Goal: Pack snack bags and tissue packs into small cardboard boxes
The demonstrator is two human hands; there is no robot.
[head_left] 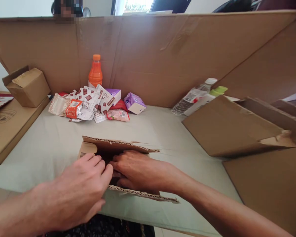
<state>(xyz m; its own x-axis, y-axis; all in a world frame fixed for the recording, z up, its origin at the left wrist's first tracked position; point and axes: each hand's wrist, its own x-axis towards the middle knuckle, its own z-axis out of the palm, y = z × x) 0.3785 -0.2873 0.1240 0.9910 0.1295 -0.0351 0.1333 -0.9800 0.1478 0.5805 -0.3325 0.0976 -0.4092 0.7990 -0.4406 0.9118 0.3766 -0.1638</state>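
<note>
A small open cardboard box point(88, 148) lies before me on the pale green tabletop point(167, 128), its ragged-edged flaps standing up along the near and far sides. My left hand point(88, 187) curls its fingers over the box's left end, holding it at the near corner. Down inside the box reaches my right hand point(132, 168), coming in from the right. Its fingertips are hidden in the shadowed interior, so whatever they touch there cannot be made out.
Behind the box lie white printed sachets point(87, 98), a bag of grains point(64, 106), a pink packet point(118, 115), a purple box point(135, 102) and an orange bottle point(95, 74). A clear bottle point(194, 97) leans beside large cardboard boxes point(234, 128). A small carton point(29, 87) stands left.
</note>
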